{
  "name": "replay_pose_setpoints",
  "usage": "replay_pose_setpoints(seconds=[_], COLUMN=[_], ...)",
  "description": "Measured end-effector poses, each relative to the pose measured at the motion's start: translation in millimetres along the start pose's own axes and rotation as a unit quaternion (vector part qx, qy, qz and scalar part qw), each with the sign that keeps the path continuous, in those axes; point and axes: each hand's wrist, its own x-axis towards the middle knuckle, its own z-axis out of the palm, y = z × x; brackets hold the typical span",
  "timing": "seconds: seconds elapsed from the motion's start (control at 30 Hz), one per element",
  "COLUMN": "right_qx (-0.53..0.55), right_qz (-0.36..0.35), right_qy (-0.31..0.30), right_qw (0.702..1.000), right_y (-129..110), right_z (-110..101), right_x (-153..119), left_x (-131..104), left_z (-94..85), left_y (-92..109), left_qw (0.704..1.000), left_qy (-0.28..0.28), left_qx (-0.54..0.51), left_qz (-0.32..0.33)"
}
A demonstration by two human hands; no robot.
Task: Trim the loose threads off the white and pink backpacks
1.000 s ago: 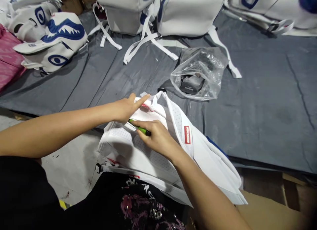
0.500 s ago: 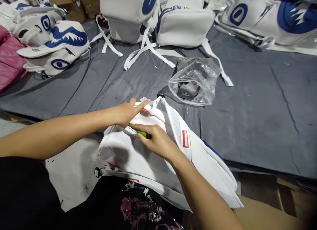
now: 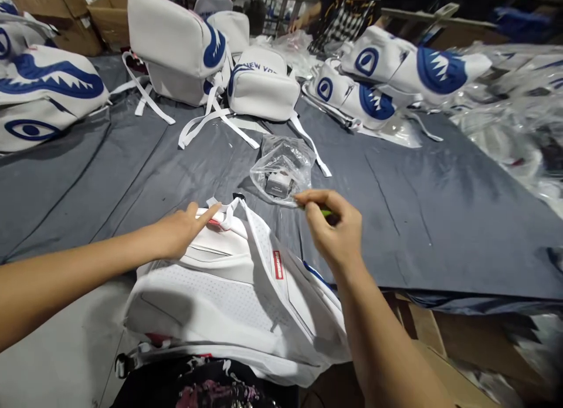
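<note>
A white backpack (image 3: 211, 296) lies tilted against the table edge in front of me, its strap side up, with a red label (image 3: 278, 265) on one strap. My left hand (image 3: 182, 229) grips the bag near its top handle, index finger stretched along the fabric; its other fingers are mostly hidden. Raised above the table, right of the backpack, my right hand (image 3: 336, 223) is closed around a slim green tool (image 3: 326, 213), mostly covered by the fingers. Just beyond its fingertips lies an open clear plastic bag (image 3: 288, 153) with a dark grey item (image 3: 278, 184) inside.
Several white backpacks with blue shark-mouth patches stand at the back, including an upright one (image 3: 171, 44) and a pair of stacked ones (image 3: 373, 97). Loose straps trail over the dark table cover (image 3: 396, 220). Cardboard boxes (image 3: 53, 18) sit behind left; plastic-wrapped goods (image 3: 519, 126) lie right.
My right hand has lifted the green tool off the backpack and moved it right, toward the plastic bag. My left hand stays at the backpack's top. The view has shifted to the right and up.
</note>
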Motion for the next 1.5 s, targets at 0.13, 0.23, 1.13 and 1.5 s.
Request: replay_pose_setpoints(seconds=[0.13, 0.23, 1.13, 1.5], right_qx=[-0.375, -0.5, -0.474, -0.093], right_qz=[0.024, -0.01, -0.004, 0.128], right_qy=[-0.126, -0.232, -0.271, -0.038], right_qw=[0.918, 0.834, 0.838, 0.987], right_y=[72, 107, 127, 25], right_z=[31, 57, 73, 18], right_x=[50, 78, 85, 44], left_x=[0, 1, 1, -5], left_z=[0.2, 2.6, 1.1, -3.9], left_y=[1, 0, -3, 8], left_qw=[1.0, 1.0, 1.0, 0.999], left_qy=[-0.014, -0.001, 0.006, 0.027], left_qx=[0.011, 0.013, -0.016, 0.0], left_qz=[-0.007, -0.003, 0.001, -0.041])
